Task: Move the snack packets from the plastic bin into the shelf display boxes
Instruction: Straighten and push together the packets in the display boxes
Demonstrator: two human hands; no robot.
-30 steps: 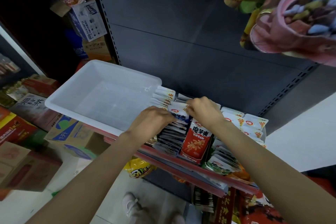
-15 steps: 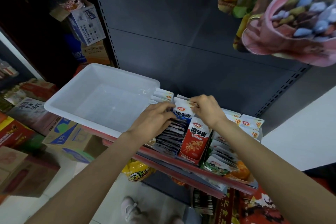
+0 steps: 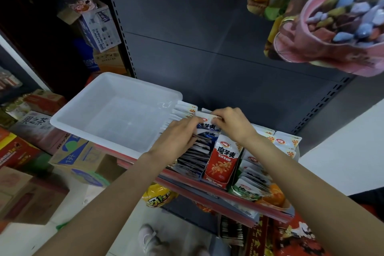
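A white plastic bin (image 3: 68, 119) sits on the shelf at the left, and I see nothing inside it. To its right stand display boxes packed with snack packets; the red box (image 3: 220, 164) is in the middle. My left hand (image 3: 176, 139) and my right hand (image 3: 232, 122) both hold a white-and-blue snack packet (image 3: 207, 125) by its top corners, above the row of dark packets (image 3: 193, 158) in the box to the left of the red one.
More white packets (image 3: 284, 143) fill boxes at the right. The red shelf edge (image 3: 207, 193) runs below. Hanging snack bags (image 3: 332, 25) crowd the upper right. Cardboard cartons (image 3: 79, 156) are stacked on the floor at left. My shoe (image 3: 149, 239) shows below.
Both hands have stayed on the packet at the back of the dark row, shifting it slightly. The view has tilted a little.
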